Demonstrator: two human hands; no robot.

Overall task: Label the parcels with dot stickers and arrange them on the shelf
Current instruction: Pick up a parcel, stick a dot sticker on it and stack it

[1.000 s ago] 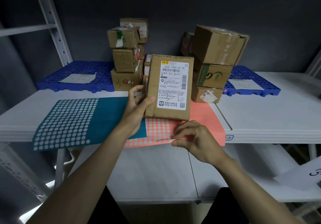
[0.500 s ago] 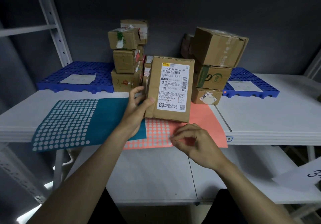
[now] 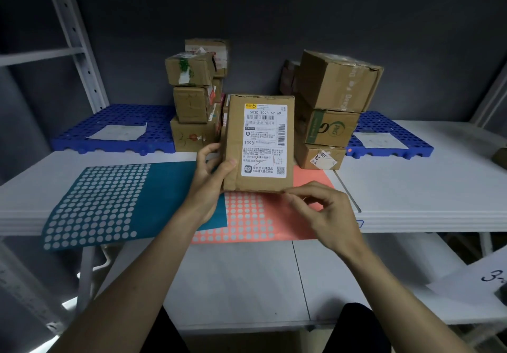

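On the white shelf [image 3: 411,188], near its front edge: a brown parcel [image 3: 236,133] stood upright, label side facing the camera, lower edge over the pink sticker sheet [image 3: 307,180]. Left hand [image 3: 211,171] gripping the parcel's left edge, thumb on the front face, fingers curled behind. Right hand [image 3: 326,210] just below the parcel's lower right corner, thumb and forefinger pressed together; whether a dot is pinched there, cannot tell. Teal sticker sheet [image 3: 170,182] to the left, overhanging the shelf edge, its right corner lapped over the pink one. Bare shelf to the right of the pink sheet, out to the front edge. At the back, two stacks of boxes: left stack [image 3: 192,106] just behind the held parcel, right stack [image 3: 334,92] beside it, flanked by a blue grid mat [image 3: 115,117] and another blue mat [image 3: 392,149], each with a paper on it. On the shipping label [image 3: 264,140]: "502D T098-69 69", "T098", barcodes, a QR code. On the right stack's middle box, a green "P&G" mark.
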